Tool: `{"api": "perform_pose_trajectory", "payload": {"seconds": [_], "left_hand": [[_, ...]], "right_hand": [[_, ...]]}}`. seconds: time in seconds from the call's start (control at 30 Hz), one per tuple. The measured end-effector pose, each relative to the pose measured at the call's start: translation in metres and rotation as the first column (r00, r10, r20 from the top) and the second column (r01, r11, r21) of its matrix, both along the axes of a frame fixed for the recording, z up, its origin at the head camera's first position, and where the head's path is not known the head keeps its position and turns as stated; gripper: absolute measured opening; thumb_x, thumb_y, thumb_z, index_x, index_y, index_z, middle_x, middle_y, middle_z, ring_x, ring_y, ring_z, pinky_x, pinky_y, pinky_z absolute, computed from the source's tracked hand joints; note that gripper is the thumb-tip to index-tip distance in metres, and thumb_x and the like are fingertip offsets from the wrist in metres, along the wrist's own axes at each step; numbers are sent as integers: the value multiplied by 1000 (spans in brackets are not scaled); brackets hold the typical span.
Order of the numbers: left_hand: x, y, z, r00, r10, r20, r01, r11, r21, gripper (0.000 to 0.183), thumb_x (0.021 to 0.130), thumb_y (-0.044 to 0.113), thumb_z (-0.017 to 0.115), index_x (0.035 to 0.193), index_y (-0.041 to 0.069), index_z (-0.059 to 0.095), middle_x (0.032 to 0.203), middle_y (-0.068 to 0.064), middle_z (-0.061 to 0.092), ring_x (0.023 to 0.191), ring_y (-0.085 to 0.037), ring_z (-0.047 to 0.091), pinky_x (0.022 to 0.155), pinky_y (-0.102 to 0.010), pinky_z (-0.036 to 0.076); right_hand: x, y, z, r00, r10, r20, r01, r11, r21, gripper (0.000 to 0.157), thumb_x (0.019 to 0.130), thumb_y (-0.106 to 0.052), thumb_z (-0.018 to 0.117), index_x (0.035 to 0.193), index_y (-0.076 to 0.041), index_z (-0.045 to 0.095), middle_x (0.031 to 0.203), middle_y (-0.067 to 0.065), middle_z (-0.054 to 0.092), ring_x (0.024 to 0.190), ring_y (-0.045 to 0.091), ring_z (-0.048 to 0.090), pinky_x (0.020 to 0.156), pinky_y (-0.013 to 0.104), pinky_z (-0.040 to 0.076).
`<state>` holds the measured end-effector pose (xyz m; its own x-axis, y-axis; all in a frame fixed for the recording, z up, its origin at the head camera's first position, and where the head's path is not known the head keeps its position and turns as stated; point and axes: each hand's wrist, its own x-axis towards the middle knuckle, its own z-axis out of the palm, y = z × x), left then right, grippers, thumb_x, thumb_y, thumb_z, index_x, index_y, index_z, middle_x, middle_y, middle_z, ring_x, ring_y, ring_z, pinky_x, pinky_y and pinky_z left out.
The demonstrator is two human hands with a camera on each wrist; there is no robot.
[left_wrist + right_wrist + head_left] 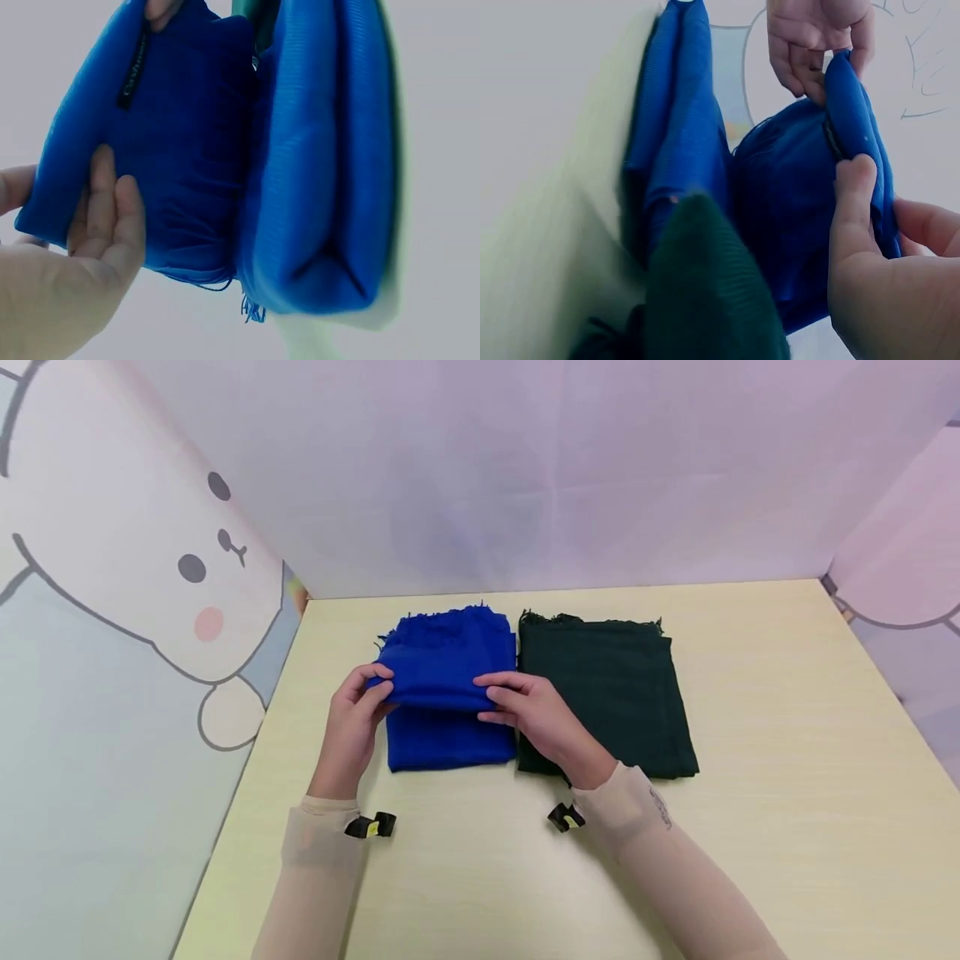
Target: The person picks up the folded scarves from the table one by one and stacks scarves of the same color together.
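Note:
A blue fringed scarf [450,739] lies folded on the table, its upper layer lifted at the near edge. My left hand [357,710] pinches that raised layer at its left corner, thumb on one face and fingers on the other. At the right end of the same edge, my right hand [528,706] pinches the cloth between thumb and fingers. In the left wrist view a black label [133,75] with pale lettering shows on the underside of the lifted layer. The folded lower layers of the scarf [322,165] stand apart from it, joined at the fringed side.
A dark green fringed scarf [607,693] lies folded directly to the right of the blue one. The pale wooden table [787,735] ends at a whitish back panel [555,485]. On the left stands a panel with a cartoon animal [135,527].

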<state>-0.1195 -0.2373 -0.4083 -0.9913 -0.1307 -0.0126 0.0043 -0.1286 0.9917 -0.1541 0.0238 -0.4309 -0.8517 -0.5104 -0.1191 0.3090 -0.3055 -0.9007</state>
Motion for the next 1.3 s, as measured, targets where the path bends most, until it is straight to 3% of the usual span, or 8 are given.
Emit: {"api": "perform_pose_trajectory", "payload": {"seconds": [0.2, 0.4, 0.73, 0.83, 0.9, 1.03, 1.17, 1.3], "left_hand": [[7, -3, -6, 998, 13, 62, -9, 998, -69, 22, 95, 22, 58, 109, 6, 55, 117, -6, 48, 94, -19, 52, 83, -35, 48], [13, -5, -13, 995, -22, 93, 33, 992, -119, 23, 97, 18, 54, 112, 1, 52, 117, -7, 43, 104, -23, 48, 79, -33, 54], [24, -9, -25, 987, -53, 153, 89, 967, -239, 24, 98, 17, 52, 114, -1, 51, 129, -11, 40, 118, -26, 46, 81, -33, 54], [26, -10, -28, 984, -44, 174, 92, 955, -280, 23, 97, 18, 52, 113, 1, 53, 126, -10, 44, 112, -23, 48, 80, -30, 54], [30, -9, -22, 982, -29, 185, 92, 934, -344, 21, 97, 16, 52, 112, 2, 55, 118, -9, 48, 95, -18, 52, 74, -24, 52], [36, -5, -8, 978, -5, 210, 102, 885, -454, 18, 96, 12, 53, 109, 2, 58, 100, -8, 51, 70, -14, 43, 58, -22, 39], [35, -5, -6, 969, -22, 247, 140, 871, -472, 18, 95, 8, 53, 109, 0, 59, 100, -10, 51, 75, -17, 45, 62, -24, 42], [32, -8, -14, 960, -50, 276, 178, 871, -459, 18, 93, 5, 54, 108, -3, 59, 106, -13, 53, 79, -18, 46, 65, -23, 44]], "right_hand": [[6, -2, -9, 996, 61, 59, -64, 997, 42, 25, 94, -9, 56, 117, -3, 64, 118, 16, 47, 94, 26, 60, 89, 40, 50], [12, -3, -17, 989, 87, 123, -94, 994, 57, 26, 95, -5, 54, 119, -1, 63, 115, 15, 48, 93, 23, 65, 88, 38, 50], [17, -8, -18, 976, 111, 186, -137, 982, 134, 28, 96, -4, 50, 121, 3, 59, 135, 14, 44, 106, 31, 63, 86, 36, 50], [18, -11, -17, 974, 107, 198, -142, 975, 171, 27, 96, -4, 50, 120, 3, 60, 131, 16, 45, 104, 30, 63, 86, 36, 50], [19, -13, -15, 973, 107, 203, -144, 973, 179, 28, 96, -5, 50, 120, 3, 60, 124, 18, 46, 104, 31, 64, 87, 36, 50], [19, -16, -14, 971, 89, 221, -134, 971, 197, 27, 95, -5, 51, 119, 3, 60, 117, 19, 47, 102, 30, 64, 86, 35, 50], [19, -19, -18, 979, 52, 196, -105, 957, 270, 26, 95, -7, 53, 117, 3, 63, 123, 15, 50, 98, 28, 66, 84, 35, 52], [22, -21, -23, 988, 34, 150, -86, 932, 352, 26, 94, -10, 55, 116, 1, 64, 122, 12, 54, 95, 27, 67, 81, 34, 53]]}}
